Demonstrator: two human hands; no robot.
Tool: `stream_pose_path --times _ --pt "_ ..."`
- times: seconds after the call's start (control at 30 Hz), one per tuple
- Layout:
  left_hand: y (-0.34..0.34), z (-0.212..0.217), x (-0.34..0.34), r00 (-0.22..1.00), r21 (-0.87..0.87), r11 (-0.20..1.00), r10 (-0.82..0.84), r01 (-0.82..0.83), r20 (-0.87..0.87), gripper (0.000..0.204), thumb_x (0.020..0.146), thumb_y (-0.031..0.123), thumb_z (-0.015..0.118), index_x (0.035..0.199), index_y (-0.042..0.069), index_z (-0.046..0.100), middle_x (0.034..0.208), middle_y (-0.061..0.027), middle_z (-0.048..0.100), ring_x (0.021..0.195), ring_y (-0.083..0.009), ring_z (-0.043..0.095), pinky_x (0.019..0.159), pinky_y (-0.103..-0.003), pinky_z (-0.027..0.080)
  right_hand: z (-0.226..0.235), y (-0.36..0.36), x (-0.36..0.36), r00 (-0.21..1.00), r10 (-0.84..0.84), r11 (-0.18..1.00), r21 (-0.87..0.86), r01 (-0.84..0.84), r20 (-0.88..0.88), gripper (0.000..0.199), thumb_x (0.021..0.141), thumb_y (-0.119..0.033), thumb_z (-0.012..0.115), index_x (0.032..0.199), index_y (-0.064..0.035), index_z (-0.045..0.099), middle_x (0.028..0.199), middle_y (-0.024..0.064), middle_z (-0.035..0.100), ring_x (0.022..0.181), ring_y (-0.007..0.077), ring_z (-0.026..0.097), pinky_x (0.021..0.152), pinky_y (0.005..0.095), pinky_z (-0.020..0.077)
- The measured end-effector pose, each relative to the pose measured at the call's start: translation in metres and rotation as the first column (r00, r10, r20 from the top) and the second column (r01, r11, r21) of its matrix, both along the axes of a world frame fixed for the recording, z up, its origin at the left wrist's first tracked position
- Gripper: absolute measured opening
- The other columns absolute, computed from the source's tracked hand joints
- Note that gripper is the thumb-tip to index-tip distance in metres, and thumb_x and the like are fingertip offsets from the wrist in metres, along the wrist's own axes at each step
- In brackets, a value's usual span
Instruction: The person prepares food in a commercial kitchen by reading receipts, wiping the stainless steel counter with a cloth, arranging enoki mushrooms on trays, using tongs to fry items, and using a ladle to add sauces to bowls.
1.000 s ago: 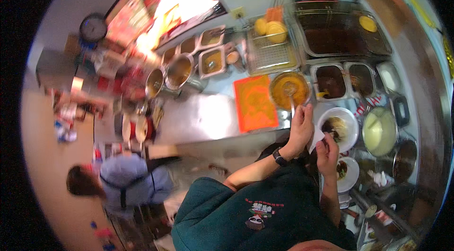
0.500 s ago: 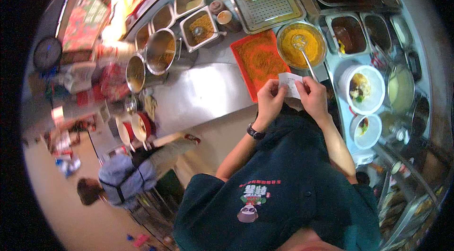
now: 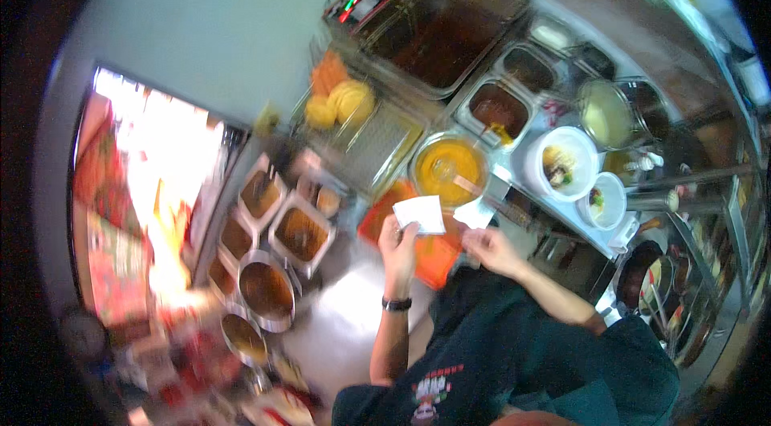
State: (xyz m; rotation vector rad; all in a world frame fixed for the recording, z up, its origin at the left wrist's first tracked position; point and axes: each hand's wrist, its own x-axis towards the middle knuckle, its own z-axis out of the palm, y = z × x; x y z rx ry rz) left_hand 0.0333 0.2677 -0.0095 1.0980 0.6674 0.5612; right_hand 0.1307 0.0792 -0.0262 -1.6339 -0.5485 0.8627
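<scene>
My left hand (image 3: pixel 397 249) pinches a white paper slip (image 3: pixel 419 214) between thumb and fingers; a dark watch is on that wrist. In my right hand (image 3: pixel 494 251) is a smaller white paper piece (image 3: pixel 475 215), apart from the slip. Both hands are above an orange-red tray (image 3: pixel 435 262), which they partly cover. Just beyond the papers stands a round metal bowl (image 3: pixel 450 165) of yellow powder, with a utensil in it that motion blurs.
A large vat of dark liquid (image 3: pixel 430 40) lies at the back, by a rack holding round yellow pieces (image 3: pixel 349 103). White bowls of food (image 3: pixel 590 151) stand at the right. Metal food pans (image 3: pixel 303 235) and a pot (image 3: pixel 267 293) stand at the left.
Both hands held one white slip together; now they are apart, each with a separate piece of paper. The view has swung, and the person at the lower left is out of it.
</scene>
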Motion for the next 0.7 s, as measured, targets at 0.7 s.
stream_pose_path --times 0.7 --pt "-0.073 0.38 0.522 0.404 0.208 0.777 -0.512 0.594 0.758 0.017 0.087 0.002 0.059 0.104 0.004 0.055 0.099 -0.0065 0.061 0.084 -0.014 0.056 0.066 -0.026 0.047 -0.013 -0.213 0.062 0.694 -0.715 0.699 -0.046 0.714 -0.089 0.016 0.092 -0.016 0.055 0.091 -0.0019 0.061 0.064 0.0019 0.057 0.052 0.0073 0.049 0.047 0.0209 0.0396"
